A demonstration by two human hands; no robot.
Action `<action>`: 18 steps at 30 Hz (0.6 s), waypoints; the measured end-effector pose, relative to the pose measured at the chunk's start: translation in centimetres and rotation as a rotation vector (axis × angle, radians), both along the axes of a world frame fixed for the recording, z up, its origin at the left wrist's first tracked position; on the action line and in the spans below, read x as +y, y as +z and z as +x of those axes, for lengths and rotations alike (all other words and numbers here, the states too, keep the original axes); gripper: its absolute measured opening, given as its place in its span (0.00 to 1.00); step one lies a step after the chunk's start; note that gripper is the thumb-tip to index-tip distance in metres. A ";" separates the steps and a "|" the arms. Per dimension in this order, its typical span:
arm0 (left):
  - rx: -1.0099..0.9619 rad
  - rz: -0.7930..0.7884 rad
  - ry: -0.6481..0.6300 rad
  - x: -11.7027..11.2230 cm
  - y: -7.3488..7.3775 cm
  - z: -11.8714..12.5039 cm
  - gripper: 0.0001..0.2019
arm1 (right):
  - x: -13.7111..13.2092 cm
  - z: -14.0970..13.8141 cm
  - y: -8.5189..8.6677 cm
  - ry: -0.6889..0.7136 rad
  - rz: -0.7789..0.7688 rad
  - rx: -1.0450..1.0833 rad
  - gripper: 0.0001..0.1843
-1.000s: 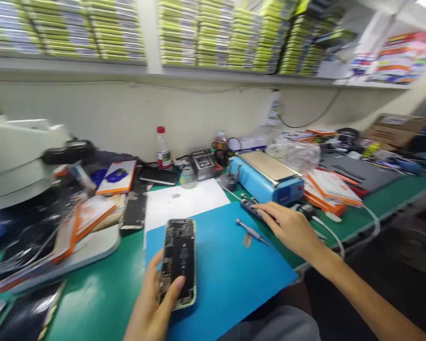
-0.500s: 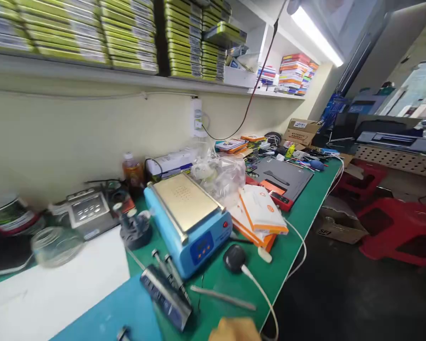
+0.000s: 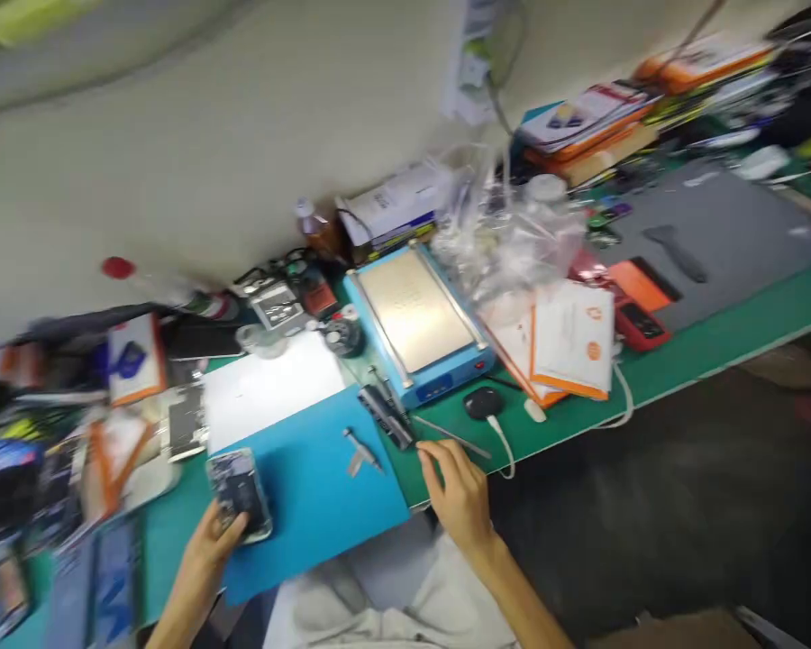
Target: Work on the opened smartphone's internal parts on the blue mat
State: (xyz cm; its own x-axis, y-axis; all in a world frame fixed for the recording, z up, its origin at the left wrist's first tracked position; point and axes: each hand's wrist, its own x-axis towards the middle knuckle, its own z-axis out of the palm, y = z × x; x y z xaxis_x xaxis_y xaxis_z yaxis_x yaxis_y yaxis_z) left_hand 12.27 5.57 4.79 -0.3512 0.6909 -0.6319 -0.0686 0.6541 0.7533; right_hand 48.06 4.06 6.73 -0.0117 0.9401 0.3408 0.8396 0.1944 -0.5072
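My left hand (image 3: 206, 550) grips an opened smartphone (image 3: 244, 487) by its lower edge, thumb on top, over the left part of a blue mat (image 3: 311, 491). Dark parts show inside the pale frame of the phone. At the bench edge, right of the mat, my right hand (image 3: 456, 487) hovers with its fingers loosely bent and apart, nothing visible in them. Just beyond its fingertips lie a thin metal rod (image 3: 454, 436) and a dark screwdriver holder (image 3: 385, 415). A small screwdriver (image 3: 365, 449) rests on the mat. The picture is blurred by motion.
A blue heating plate machine (image 3: 415, 311) stands behind the holder. To its right are a black puck (image 3: 483, 403) with a white cable, white-orange packets (image 3: 573, 338) and a red meter (image 3: 639, 320). Phone parts and packets clutter the left; a glass jar (image 3: 262, 341) stands on white paper (image 3: 277, 388).
The view has swung down and left, bringing my left hand with the smartphone into sight. My right hand, barely visible at the bottom edge before, now shows fully.
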 end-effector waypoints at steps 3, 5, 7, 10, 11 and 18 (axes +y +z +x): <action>-0.094 -0.047 0.021 -1.6 2.3 -2.7 0.41 | 1.2 -2.1 0.5 0.075 -0.070 -0.021 0.10; -0.142 -0.040 0.030 -1.6 2.9 -2.8 0.45 | 1.8 -4.0 0.8 0.127 -0.103 -0.080 0.13; -0.191 -0.040 0.036 -1.7 3.2 -2.0 0.44 | 2.1 -5.9 0.9 0.141 -0.145 -0.153 0.14; -0.259 -0.056 0.064 -2.5 3.6 -0.6 0.43 | 2.7 -7.7 0.7 0.140 -0.217 -0.248 0.16; -0.276 -0.061 0.079 -2.9 3.8 -0.3 0.42 | 3.0 -8.0 0.7 0.142 -0.241 -0.272 0.16; -0.343 -0.100 0.180 -5.6 6.4 1.2 0.40 | 5.0 -8.0 1.8 0.082 -0.421 -0.379 0.17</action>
State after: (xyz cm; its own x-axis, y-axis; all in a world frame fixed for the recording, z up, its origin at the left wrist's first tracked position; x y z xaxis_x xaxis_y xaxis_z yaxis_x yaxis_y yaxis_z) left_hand 13.50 -0.02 11.18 -0.2177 0.5669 -0.7945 -0.4251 0.6777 0.6000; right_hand 40.06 9.04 8.55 -0.1388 0.9847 -0.1053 0.9686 0.1129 -0.2213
